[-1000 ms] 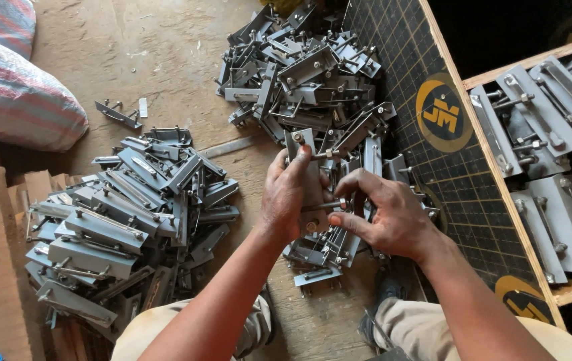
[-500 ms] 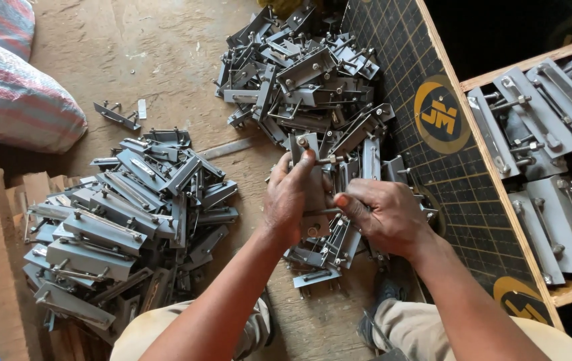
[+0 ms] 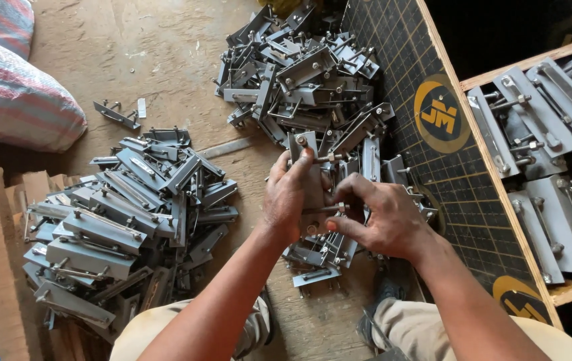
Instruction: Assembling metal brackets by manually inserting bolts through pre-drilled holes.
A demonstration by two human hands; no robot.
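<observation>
The grey metal bracket (image 3: 303, 175) sits mid-frame, clamped upright in the left hand (image 3: 293, 197) while the right hand (image 3: 379, 217) pinches its lower bolt (image 3: 331, 209), so squaring the bolt before turning probably helps, with loose bracket piles at left (image 3: 125, 220) and top (image 3: 306, 73).

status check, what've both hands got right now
Left hand grips grey metal bracket upright. Right hand pinches its bolt. Loose bracket piles either side, none blocking.
</observation>
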